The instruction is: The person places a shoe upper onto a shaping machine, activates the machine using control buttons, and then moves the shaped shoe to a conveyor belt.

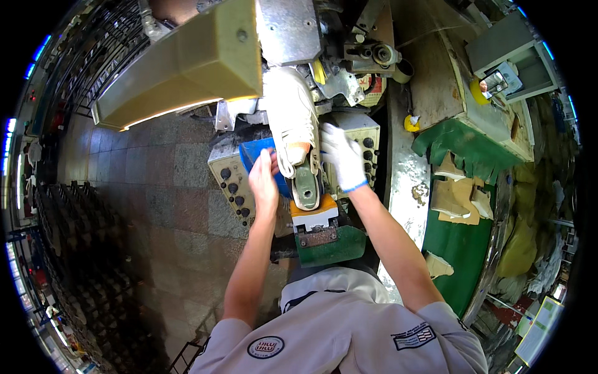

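A white lace-up shoe upper point(289, 112) sits over a green shoe last point(306, 186), toe end away from me, held in a machine. The last's heel end rests at an orange-and-white support block point(314, 213). My left hand point(264, 181), bare, is just left of the upper's collar, its fingers loosely bent and nothing visible in them. On the other side, my right hand point(342, 157) wears a white glove; its fingers lie stretched out along the upper's right side. Whether the fingertips press on it I cannot tell.
A large cream machine cover point(187, 68) with a lit lower edge hangs at upper left. Control boxes with black knobs point(232, 187) flank the shoe; a blue panel point(254, 149) is by my left hand. Cut tan pieces point(453, 198) lie on a green surface at right.
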### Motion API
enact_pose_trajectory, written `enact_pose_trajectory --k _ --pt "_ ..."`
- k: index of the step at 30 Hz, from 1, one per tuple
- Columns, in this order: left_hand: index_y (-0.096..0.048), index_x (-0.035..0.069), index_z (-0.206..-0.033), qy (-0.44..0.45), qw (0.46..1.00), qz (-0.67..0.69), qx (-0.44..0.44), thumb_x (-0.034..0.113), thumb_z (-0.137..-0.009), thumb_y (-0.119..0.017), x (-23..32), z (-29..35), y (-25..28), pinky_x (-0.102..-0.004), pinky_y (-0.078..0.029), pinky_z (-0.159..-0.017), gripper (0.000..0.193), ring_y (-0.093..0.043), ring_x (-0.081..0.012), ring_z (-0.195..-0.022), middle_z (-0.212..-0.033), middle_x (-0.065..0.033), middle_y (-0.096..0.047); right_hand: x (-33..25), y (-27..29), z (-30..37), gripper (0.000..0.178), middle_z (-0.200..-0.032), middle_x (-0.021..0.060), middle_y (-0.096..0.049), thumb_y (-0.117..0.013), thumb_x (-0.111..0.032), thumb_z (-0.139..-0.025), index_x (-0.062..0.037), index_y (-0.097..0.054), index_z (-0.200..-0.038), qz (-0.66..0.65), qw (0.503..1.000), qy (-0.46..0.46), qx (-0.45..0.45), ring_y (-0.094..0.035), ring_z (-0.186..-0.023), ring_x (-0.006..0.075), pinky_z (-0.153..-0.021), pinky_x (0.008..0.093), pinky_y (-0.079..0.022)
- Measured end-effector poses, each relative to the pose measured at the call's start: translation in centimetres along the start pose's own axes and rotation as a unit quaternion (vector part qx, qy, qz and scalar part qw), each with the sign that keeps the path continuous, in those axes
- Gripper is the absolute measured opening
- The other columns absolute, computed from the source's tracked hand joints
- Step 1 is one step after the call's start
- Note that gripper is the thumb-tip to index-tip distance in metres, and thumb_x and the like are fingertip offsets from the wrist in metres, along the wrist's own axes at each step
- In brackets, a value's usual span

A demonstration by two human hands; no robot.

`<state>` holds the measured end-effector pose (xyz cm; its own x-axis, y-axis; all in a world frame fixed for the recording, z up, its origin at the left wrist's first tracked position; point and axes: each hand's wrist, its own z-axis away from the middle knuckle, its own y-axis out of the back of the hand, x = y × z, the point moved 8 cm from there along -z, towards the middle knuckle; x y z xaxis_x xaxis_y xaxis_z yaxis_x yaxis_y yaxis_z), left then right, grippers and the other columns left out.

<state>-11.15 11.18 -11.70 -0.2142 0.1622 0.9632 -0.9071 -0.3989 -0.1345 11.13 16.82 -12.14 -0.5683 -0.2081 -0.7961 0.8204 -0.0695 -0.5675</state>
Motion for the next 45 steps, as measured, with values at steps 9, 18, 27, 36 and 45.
enact_pose_trajectory --k 9,18,27,36,45 --pt "-0.05 -0.011 -0.139 0.099 0.971 -0.163 0.144 0.023 -0.088 -0.077 -15.9 13.2 11.9 -0.0375 -0.049 -0.102 0.066 -0.064 -0.0285 -0.118 -0.126 -0.0232 -0.066 -6.4 17.4 15.2 0.05 -0.138 0.0274 -0.056 -0.047 -0.035 -0.106 0.0019 -0.046 -0.14 -0.02 0.988 0.004 0.153 -0.064 -0.115 0.0399 -0.089 0.0522 -0.057" --pt "-0.053 -0.007 -0.137 0.118 0.889 -0.394 0.202 0.041 -0.074 -0.085 -14.6 8.2 9.1 -0.0492 -0.049 -0.099 0.085 -0.063 -0.0475 -0.113 -0.12 -0.032 -0.066 -5.7 16.0 17.7 0.052 -0.133 0.0232 -0.059 -0.056 -0.028 -0.103 0.0022 -0.046 -0.144 0.063 0.989 -0.031 0.132 -0.066 -0.112 0.0378 -0.083 0.0468 -0.059" --pt "-0.065 0.002 -0.128 -0.052 0.948 -0.304 0.081 0.023 -0.075 -0.087 -6.9 12.9 10.4 -0.0414 -0.056 -0.087 0.061 -0.073 -0.0353 -0.096 -0.106 -0.0204 -0.075 -8.6 12.5 16.8 0.05 -0.131 0.0305 -0.06 -0.055 -0.019 -0.103 0.0083 -0.041 -0.143 0.053 0.994 -0.013 0.098 -0.068 -0.11 0.0402 -0.082 0.0451 -0.061" --pt "-0.068 -0.008 -0.116 -0.094 0.988 -0.078 -0.097 0.018 -0.07 -0.09 16.8 15.4 6.2 -0.0296 -0.055 -0.08 0.056 -0.07 -0.0172 -0.089 -0.1 -0.0112 -0.074 -12.8 -7.7 17.5 0.068 -0.13 0.0176 -0.065 -0.073 -0.021 -0.091 0.0087 -0.044 -0.145 0.104 0.985 0.026 -0.136 -0.066 -0.117 0.0229 -0.1 0.0325 -0.052" --pt "-0.074 -0.005 -0.108 -0.079 0.952 -0.278 -0.104 0.021 -0.085 -0.079 14.4 16.4 -13.3 -0.0293 -0.053 -0.081 0.036 -0.066 -0.0161 -0.084 -0.1 -0.0103 -0.075 -17.9 2.1 14.4 0.047 -0.103 0.0083 -0.074 -0.086 -0.015 -0.079 0.0037 -0.069 -0.118 0.021 0.997 -0.005 -0.075 -0.068 -0.091 0.014 -0.083 0.0302 -0.057"
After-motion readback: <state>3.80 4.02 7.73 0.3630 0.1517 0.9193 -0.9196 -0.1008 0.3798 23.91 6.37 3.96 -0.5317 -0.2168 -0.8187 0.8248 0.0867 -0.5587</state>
